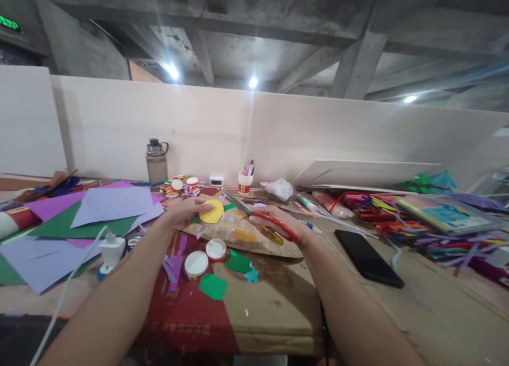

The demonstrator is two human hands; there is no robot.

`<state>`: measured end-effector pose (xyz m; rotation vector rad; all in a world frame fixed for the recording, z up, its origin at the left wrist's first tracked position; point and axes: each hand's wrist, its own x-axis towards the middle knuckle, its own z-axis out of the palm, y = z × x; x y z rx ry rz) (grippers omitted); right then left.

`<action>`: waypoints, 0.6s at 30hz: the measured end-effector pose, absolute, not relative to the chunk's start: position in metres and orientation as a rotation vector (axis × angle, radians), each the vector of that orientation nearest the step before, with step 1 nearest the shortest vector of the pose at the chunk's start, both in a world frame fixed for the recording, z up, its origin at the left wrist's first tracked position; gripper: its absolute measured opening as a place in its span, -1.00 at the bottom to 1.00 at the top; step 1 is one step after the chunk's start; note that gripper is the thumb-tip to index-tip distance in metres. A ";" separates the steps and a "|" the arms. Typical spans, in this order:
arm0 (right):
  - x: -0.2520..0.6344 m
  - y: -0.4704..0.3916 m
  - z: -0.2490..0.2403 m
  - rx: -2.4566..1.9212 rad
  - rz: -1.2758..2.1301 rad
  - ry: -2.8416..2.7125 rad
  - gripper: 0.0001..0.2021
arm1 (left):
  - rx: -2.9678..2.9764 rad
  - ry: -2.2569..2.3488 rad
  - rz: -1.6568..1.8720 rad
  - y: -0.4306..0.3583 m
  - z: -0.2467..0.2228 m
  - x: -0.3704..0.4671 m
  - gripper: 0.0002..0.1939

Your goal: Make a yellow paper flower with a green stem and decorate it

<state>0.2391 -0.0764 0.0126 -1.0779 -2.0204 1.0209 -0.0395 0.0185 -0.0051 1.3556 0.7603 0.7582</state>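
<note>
A round yellow disc [212,211] is pinched in my left hand [188,209], its flat face turned toward me. My right hand [281,226] grips scissors with red and yellow handles [278,224]; their blades point up and left, to the right of the disc and apart from it. Below the hands lie two white-topped round pieces [196,264] with red rims. Green paper scraps [213,286], a small blue star-like scrap [252,275] and purple strips [174,268] are scattered around them on the red and brown board [274,307].
Sheets of purple and green paper [111,207] and a white charger [112,247] lie at left. A bottle [157,164] and a pen cup [245,181] stand by the white partition [199,127]. A black phone [368,257] and colourful strips [369,212] lie at right.
</note>
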 end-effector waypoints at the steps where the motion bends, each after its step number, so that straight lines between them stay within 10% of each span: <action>1: 0.239 -0.076 0.012 -1.074 1.021 -2.041 -0.62 | 1.363 0.759 0.753 0.019 -0.006 -0.039 -0.72; 18: 0.232 -0.079 0.016 -1.147 1.068 -2.048 -0.57 | 1.394 0.793 0.742 0.016 -0.004 -0.037 -0.64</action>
